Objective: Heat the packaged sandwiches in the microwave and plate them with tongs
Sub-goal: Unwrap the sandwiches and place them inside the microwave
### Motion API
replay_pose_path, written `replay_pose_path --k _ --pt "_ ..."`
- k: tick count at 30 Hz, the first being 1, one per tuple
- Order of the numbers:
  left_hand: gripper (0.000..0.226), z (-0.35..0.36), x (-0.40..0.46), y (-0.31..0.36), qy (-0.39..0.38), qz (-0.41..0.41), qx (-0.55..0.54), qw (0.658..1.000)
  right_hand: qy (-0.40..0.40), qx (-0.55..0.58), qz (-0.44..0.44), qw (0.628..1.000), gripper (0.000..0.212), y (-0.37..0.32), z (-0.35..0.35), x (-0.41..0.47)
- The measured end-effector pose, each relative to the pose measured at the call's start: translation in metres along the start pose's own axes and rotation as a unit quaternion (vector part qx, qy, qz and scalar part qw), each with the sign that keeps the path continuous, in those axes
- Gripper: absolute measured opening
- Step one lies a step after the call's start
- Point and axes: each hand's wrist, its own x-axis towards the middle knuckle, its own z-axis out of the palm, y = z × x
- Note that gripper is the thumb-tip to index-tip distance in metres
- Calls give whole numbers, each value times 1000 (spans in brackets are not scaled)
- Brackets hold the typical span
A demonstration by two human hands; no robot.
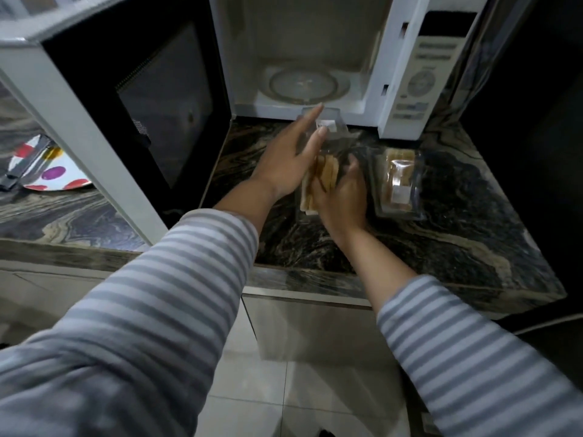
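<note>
Two packaged sandwiches are waiting on the marbled counter (457, 247). Far left, tongs (26, 165) are lying across a spotted plate (63, 181), seemingly staged for plating. Microwave door (132, 105) is hanging open, turntable (304, 85) sitting bare, ready for loading. Left hand (285, 159), fingers (307, 121) straight and together, and right hand (342, 197), fingers curled, are clasping the near sandwich pack (321, 171) between them just before the cavity: clear wrap, tan bread edges, white label. Second pack (397, 181) is lying flat, just right.
</note>
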Motion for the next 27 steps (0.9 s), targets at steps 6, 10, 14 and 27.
replay_pose_path --k 6,10,14,27 --pt "49 -1 9 -1 2 12 16 1000 22 -101 80 991 77 -14 23 10" --pt "48 -3 11 -4 -1 30 15 999 29 -146 108 983 63 -16 23 14" --pt "54 -3 12 -14 -8 19 -2 1000 -2 -148 122 981 51 -18 20 19" --pt "38 4 -14 -21 -6 49 34 998 37 -117 80 989 53 -22 -66 -35"
